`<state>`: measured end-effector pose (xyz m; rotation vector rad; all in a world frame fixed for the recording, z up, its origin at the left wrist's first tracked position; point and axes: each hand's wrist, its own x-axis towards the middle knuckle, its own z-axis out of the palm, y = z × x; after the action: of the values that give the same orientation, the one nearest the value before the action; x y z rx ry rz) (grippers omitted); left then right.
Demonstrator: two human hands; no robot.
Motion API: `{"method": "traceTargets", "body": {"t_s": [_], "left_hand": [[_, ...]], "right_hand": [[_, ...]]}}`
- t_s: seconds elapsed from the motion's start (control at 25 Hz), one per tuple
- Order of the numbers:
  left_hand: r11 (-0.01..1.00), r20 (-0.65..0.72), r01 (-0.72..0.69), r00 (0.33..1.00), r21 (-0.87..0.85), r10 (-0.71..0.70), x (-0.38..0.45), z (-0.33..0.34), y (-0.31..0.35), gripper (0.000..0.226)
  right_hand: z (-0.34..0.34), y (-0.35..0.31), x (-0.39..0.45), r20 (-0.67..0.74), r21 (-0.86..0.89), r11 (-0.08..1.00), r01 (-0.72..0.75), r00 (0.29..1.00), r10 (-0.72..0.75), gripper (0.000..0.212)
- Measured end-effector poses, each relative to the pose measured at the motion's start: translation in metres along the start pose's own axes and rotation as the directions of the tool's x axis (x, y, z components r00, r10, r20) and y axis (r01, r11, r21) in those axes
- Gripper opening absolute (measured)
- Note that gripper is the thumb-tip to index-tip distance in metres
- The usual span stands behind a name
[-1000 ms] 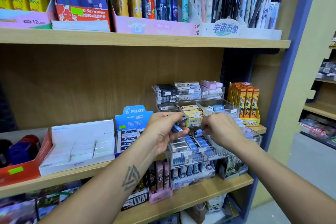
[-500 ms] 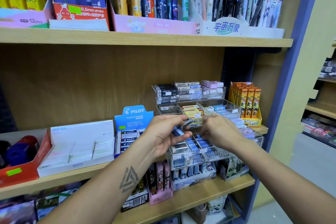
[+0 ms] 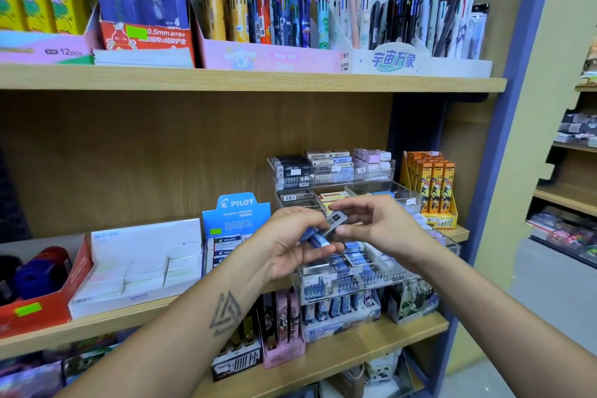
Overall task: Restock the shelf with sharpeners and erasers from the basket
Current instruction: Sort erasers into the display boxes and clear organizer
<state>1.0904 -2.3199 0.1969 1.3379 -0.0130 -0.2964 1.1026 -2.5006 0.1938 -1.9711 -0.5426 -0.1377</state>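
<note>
Left hand (image 3: 290,245) cups blue-sleeved erasers (image 3: 315,237) — right hand (image 3: 378,223) pinches flat grey eraser (image 3: 336,221).

**Hidden, cropped and unreadable**

The left hand (image 3: 292,244) is covering most of the blue erasers (image 3: 315,237) it is gripping, so their count is staying unclear. The right hand (image 3: 376,226) is masking the clear tiered rack (image 3: 381,281) behind it. At 9 o'clock, the red box (image 3: 42,307) is running off the edge. Price labels are reading too small.
</note>
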Motion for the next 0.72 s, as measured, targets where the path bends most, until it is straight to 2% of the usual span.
{"method": "traceTargets", "body": {"t_s": [0.12,0.24,0.28,0.36,0.44,0.56,0.64,0.68,0.72], "left_hand": [[0.998,0.025,0.058,0.998,-0.01,-0.058,-0.001,0.002,0.004,0.016],[0.993,-0.075,0.007,0.997,-0.117,-0.016,0.005,0.005,0.005,0.019],[0.991,-0.098,-0.011,0.995,-0.13,-0.002,0.005,0.008,0.005,0.018],[0.992,-0.109,-0.006,0.994,-0.129,-0.008,0.006,0.012,0.003,0.013],[0.987,-0.089,0.02,0.995,-0.158,-0.035,0.005,0.013,0.002,0.012],[0.982,-0.066,0.042,0.996,-0.184,-0.055,0.005,0.009,0.006,0.012],[0.987,-0.108,0.038,0.993,-0.154,-0.055,0.006,0.005,0.008,0.013],[0.993,-0.141,0.034,0.989,-0.109,-0.049,0.007,0.003,0.007,0.012],[0.998,-0.17,0.024,0.985,-0.05,-0.032,0.008,0.002,0.006,0.01]], "right_hand": [[0.005,0.0,0.004,-0.065,0.029,0.999,-0.024,0.998,0.026,0.032],[0.011,-0.003,0.003,-0.129,0.062,0.995,-0.076,0.988,0.084,0.023],[0.013,-0.005,0.002,-0.097,0.01,0.998,-0.069,0.993,0.07,0.024],[0.017,-0.008,0.0,-0.037,-0.205,0.978,-0.043,0.999,0.036,0.022],[0.018,-0.009,0.003,-0.041,-0.334,0.942,-0.019,0.999,0.005,0.017],[0.008,-0.007,0.004,-0.098,-0.235,0.967,-0.094,0.993,0.072,0.009],[-0.003,-0.007,0.001,-0.044,-0.093,0.983,-0.157,0.987,0.154,0.013],[-0.007,-0.006,0.001,-0.033,-0.086,0.982,-0.168,0.986,0.166,0.018],[-0.01,-0.004,0.002,-0.057,-0.168,0.971,-0.168,0.985,0.161,0.019]]}}
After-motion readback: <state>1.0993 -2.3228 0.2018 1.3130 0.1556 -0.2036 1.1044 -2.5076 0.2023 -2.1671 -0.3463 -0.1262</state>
